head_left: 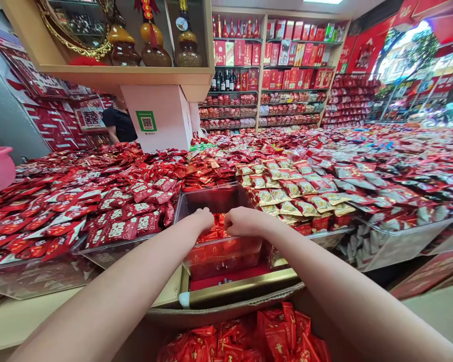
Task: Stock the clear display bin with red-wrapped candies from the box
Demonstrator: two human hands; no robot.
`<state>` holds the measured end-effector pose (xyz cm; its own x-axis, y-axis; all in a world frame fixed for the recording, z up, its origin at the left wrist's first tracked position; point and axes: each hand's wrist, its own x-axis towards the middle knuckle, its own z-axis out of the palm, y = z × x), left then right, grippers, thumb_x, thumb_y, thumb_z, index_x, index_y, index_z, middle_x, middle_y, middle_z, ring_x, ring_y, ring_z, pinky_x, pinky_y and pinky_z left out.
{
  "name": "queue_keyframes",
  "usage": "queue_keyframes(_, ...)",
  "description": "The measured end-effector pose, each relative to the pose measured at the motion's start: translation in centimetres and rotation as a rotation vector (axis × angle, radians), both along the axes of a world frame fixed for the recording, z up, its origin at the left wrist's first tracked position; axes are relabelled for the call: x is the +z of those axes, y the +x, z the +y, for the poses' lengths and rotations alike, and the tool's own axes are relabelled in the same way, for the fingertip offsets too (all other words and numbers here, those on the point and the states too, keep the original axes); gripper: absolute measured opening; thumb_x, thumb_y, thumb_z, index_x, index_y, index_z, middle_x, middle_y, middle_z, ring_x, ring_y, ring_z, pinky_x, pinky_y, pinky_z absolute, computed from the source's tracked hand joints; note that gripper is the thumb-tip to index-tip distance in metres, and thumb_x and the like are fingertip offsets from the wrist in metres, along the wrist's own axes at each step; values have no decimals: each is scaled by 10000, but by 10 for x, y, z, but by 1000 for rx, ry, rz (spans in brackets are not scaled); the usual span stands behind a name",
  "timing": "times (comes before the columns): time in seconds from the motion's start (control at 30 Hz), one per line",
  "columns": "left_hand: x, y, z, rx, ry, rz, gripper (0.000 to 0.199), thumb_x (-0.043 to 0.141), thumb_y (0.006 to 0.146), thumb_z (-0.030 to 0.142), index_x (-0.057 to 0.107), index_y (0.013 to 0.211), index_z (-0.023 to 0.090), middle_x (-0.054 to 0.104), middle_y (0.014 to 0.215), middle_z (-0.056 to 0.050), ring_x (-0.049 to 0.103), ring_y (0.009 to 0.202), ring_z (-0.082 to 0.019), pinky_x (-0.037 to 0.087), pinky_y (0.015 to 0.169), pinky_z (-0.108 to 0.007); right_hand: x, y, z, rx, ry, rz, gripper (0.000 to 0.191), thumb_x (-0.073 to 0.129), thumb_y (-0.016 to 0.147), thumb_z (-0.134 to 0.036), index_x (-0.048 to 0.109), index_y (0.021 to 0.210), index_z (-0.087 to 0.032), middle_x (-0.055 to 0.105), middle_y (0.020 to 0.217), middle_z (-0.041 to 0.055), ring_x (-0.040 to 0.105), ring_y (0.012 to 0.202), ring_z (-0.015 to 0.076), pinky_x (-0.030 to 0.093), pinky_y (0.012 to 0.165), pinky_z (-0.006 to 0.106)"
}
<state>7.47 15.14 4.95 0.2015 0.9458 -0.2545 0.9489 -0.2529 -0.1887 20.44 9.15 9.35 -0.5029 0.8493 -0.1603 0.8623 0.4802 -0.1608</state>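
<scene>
Head view: my left hand (pixel 203 220) and right hand (pixel 242 221) curl half-closed, gripping or not I cannot tell, at shiny red foil-wrapped packets (pixel 214 234) inside a clear rectangular plastic bin (pixel 245 255) near the gold-trimmed table's (pixel 249 284) front edge; a wrist dragging its rim could tip it.

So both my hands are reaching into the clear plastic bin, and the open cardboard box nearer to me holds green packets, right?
Not quite: the head view shows the packets in the open cardboard box are red, not green. The left hand and right hand are indeed reaching into the clear plastic bin.
</scene>
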Motion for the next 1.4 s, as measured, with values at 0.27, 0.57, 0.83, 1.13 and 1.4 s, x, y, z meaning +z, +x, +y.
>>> queue_keyframes(0.27, 8, 1, 0, -52, -84, 71, 264, 486, 814, 279, 507, 1051, 163, 537, 1078, -62, 537, 929, -193, 441, 779, -397, 4, -1, -3, -20, -10, 13, 278, 434, 644, -179, 632, 838, -172, 645, 852, 66, 583, 729, 166, 366, 521, 208)
queue_keyframes(0.57, 13, -6, -3, -23, -55, -15, 246, 498, 807, 267, 519, 1026, 157, 542, 1063, -59, 538, 923, -192, 444, 771, -391, -5, 1, 1, -4, 27, 71, 275, 443, 633, -195, 635, 830, -196, 651, 817, 48, 584, 715, 163, 368, 543, 211)
queue_keyframes(0.83, 24, -13, -13, -163, -310, -159, 195, 501, 806, 262, 555, 941, 132, 599, 886, -23, 581, 746, -144, 485, 647, -319, -7, 2, 1, -26, 54, 108, 274, 437, 637, -199, 634, 826, -214, 649, 802, 41, 583, 707, 160, 356, 538, 209)
queue_keyframes(1.13, 21, -14, -11, -146, -422, -144, 162, 528, 784, 260, 571, 863, 125, 592, 854, -11, 566, 756, -151, 464, 671, -326, -2, 2, -3, -28, 34, 75, 258, 435, 654, -227, 628, 824, -215, 642, 813, 38, 570, 684, 156, 329, 502, 211)
queue_keyframes(1.4, 38, -15, -27, -150, -472, -232, 172, 522, 754, 259, 564, 641, 136, 508, 558, 53, 467, 502, -80, 399, 523, -231, -4, 2, 1, -2, 13, 101, 280, 431, 630, -173, 632, 824, -199, 648, 820, 40, 573, 715, 153, 336, 518, 199)
